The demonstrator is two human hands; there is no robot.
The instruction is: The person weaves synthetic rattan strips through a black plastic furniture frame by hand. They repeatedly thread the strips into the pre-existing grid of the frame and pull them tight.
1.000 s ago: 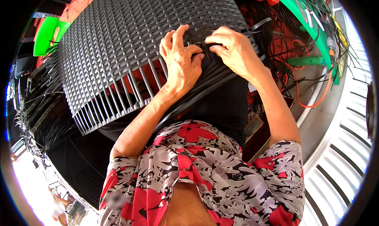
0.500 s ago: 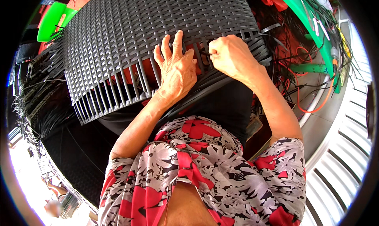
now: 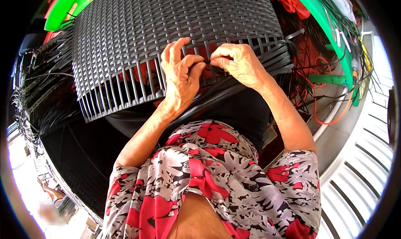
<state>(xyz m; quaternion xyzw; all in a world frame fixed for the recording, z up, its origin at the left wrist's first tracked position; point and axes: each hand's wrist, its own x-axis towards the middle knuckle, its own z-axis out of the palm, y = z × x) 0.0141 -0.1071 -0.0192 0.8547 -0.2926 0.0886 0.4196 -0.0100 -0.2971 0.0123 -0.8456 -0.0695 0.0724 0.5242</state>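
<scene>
Half a second ago your left hand (image 3: 180, 72) lay with its fingers stretched out and your right hand (image 3: 241, 67) was balled into a loose fist; now the left thumb and forefinger curl toward each other, and the right thumb and forefinger reach left to meet them. The hands have come closer together — only a narrow gap parts their fingertips. The left's other fingers stand raised over the weave. Whether either hand pinches a strand cannot be told, as the fingers hide the spot. The whole view has shifted too, so the dark woven panel (image 3: 175, 17) sits farther right in it, with its lower left corner higher.

The panel lies in front of you, its near edge just above your lap (image 3: 234, 109). Its visible span is longest from left to right, with the near edge rising toward the right — the far edge runs out of view. The bare bars (image 3: 133, 86) along that near side point toward you. Loose black strands (image 3: 275, 60) bunch at its right end, beyond your right hand.
</scene>
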